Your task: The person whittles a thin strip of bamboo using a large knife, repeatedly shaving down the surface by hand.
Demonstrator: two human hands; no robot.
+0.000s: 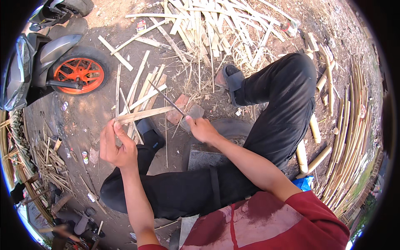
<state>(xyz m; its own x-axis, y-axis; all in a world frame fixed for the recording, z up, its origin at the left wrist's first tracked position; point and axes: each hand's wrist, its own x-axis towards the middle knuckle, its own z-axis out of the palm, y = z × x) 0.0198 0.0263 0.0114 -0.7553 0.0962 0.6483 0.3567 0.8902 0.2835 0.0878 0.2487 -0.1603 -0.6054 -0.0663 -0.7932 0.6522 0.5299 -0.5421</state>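
My left hand (118,146) pinches one end of a pale, flat bamboo strip (143,114) between thumb and fingers. The strip points rightward, its far end close to my right hand (203,130). That hand is closed round the handle of a knife; the handle is hidden in my fist. A narrow dark blade (167,99) slants up and left from it, passing over or beside the strip's far end. Whether blade and strip touch, I cannot tell. Below them on the ground lie reddish brick pieces (178,109) and several loose bamboo strips (146,93).
A large heap of split bamboo strips (212,25) lies ahead. To the left stands a motorbike with an orange wheel (80,75). Long bamboo poles (348,125) and short cut lengths (320,160) lie at right. A tyre (231,126) and a grey block (204,156) are between my legs.
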